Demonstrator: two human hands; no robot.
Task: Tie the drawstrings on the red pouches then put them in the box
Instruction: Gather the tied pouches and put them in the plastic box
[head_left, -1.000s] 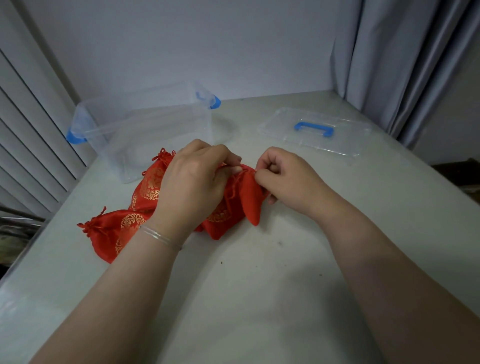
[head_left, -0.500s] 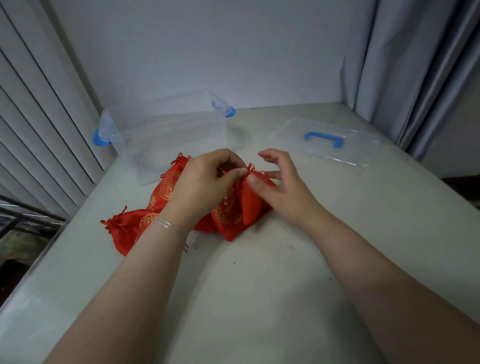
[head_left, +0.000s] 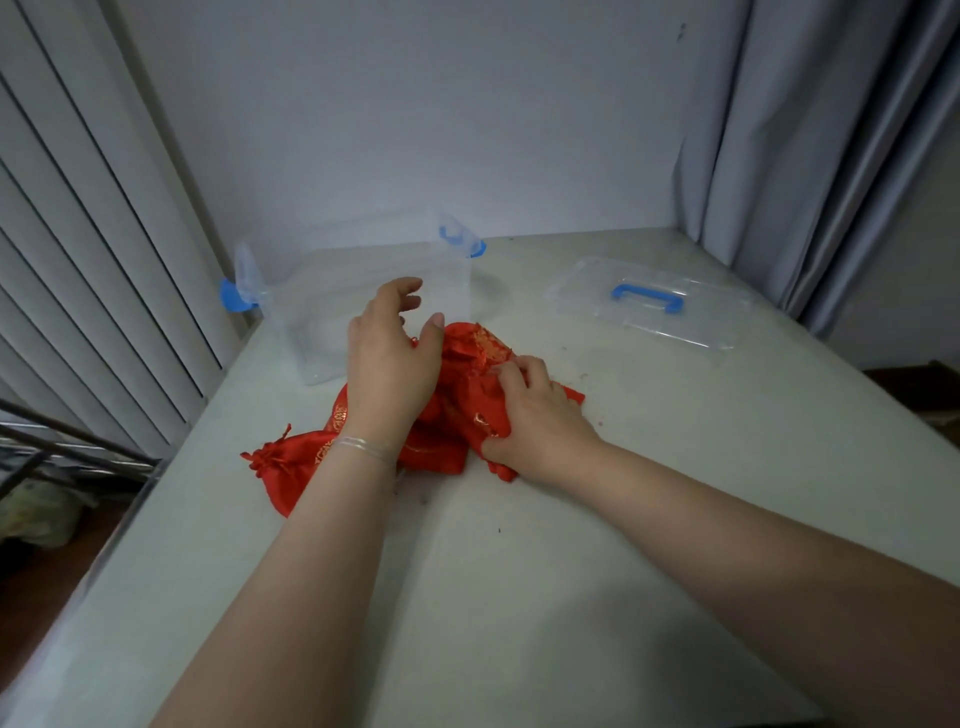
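Several red pouches with gold patterns lie in a heap (head_left: 457, 395) on the pale table, in front of a clear plastic box (head_left: 363, 291) with blue latches. One tied pouch (head_left: 291, 462) lies at the heap's left end. My left hand (head_left: 389, 358) hovers over the heap with fingers spread and relaxed, holding nothing. My right hand (head_left: 530, 415) grips a red pouch (head_left: 488, 415) at the heap's right side, thumb and fingers curled round the cloth. The box stands open, and nothing red shows inside it.
The box's clear lid (head_left: 654, 306) with a blue handle lies flat at the right back of the table (head_left: 519, 571). A grey curtain (head_left: 810, 156) hangs at the right, slatted blinds (head_left: 93, 260) at the left. The table's left edge drops off beside the heap.
My left hand has let go of the pouch it pinched and lifted open toward the box. My right hand has moved down and taken hold of a pouch on the heap.
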